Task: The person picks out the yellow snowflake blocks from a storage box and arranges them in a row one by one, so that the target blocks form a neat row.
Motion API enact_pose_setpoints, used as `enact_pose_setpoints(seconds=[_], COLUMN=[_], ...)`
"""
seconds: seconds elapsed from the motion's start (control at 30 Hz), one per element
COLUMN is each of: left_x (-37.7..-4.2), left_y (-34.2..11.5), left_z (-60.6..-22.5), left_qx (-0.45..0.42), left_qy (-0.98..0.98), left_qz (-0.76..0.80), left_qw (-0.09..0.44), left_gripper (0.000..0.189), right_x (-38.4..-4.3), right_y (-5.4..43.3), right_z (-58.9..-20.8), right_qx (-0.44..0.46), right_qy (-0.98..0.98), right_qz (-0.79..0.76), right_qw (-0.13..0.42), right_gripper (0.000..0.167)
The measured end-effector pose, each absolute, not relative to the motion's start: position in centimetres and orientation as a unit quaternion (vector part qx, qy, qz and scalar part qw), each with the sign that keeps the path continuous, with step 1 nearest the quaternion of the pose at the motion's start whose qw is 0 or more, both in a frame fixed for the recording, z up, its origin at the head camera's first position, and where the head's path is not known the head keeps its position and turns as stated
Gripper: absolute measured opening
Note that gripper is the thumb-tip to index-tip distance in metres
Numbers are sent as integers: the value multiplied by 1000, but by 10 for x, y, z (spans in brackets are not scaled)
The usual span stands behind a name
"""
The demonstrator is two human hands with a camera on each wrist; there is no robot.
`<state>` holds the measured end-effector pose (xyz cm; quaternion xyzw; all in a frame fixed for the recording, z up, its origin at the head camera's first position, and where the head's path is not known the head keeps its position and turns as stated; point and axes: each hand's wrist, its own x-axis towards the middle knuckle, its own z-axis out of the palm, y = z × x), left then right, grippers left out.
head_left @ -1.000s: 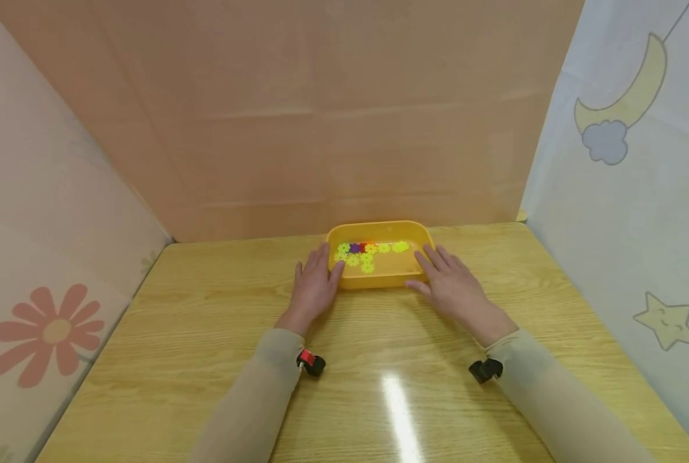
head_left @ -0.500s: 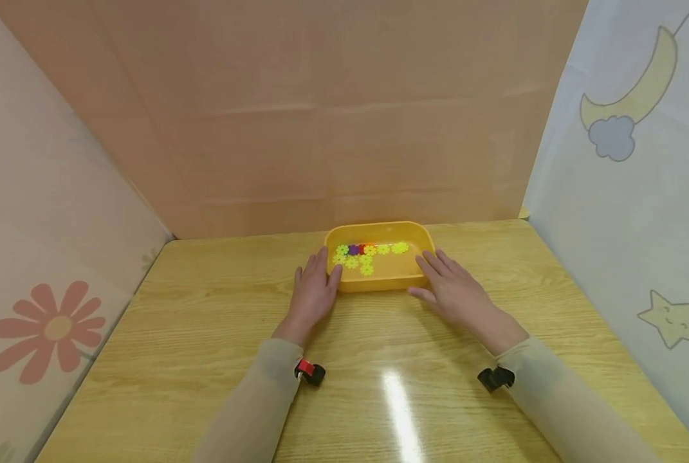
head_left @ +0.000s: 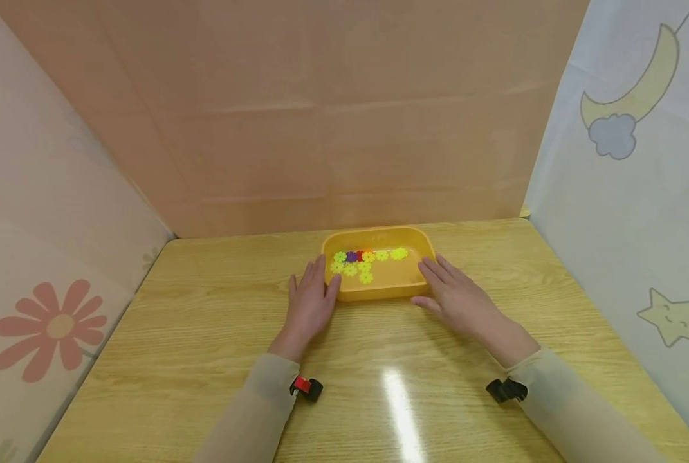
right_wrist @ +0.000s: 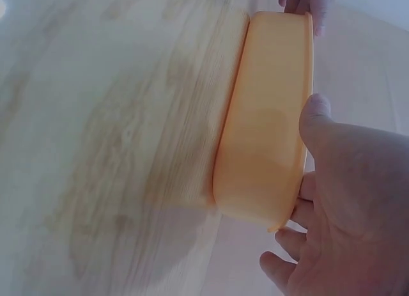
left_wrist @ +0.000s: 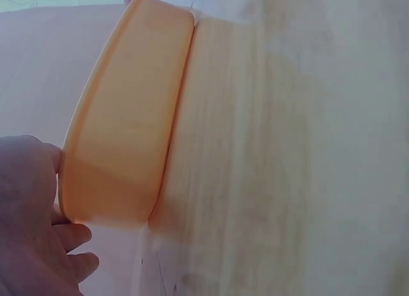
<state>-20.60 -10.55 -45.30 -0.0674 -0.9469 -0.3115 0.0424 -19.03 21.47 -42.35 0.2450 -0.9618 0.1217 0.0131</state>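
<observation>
A shallow yellow plastic tray point(head_left: 379, 293) stands on the table near the back wall. Inside it lie several small flower-shaped plastic pieces point(head_left: 366, 276), mostly yellow-green, with purple, red and orange ones among them. My left hand point(head_left: 308, 307) holds the tray's left end, thumb at the near corner and fingers along the side. At the opposite end my right hand point(head_left: 462, 302) grips the rim; in the right wrist view its thumb point(right_wrist: 316, 114) lies against the rim and its fingers curl past the corner. The left wrist view shows the tray's outer wall point(left_wrist: 124, 117) resting on the tabletop.
The wood-grain table point(head_left: 205, 308) has a glare streak in front. A tan wall point(head_left: 321, 128) rises behind it, with white printed panels point(head_left: 628, 225) at both sides. Each wrist carries a small black camera point(head_left: 506, 390).
The tray has slid a little toward me, with both hands keeping to its ends. The pieces inside have travelled along with it.
</observation>
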Motion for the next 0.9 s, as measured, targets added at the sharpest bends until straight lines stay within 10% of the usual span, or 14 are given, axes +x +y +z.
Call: enact_pose_setpoints(seconds=[0.9], left_x=[-217], left_y=[-109], left_z=[-477], left_qx=[-27], left_qy=[-841], left_qz=[-541], left_qw=[11], left_gripper=[75], right_x=[-217], right_y=[170], right_z=[-405], right_qx=[244], right_qy=[-957], right_qz=[157], right_qw=[17], right_gripper=[87])
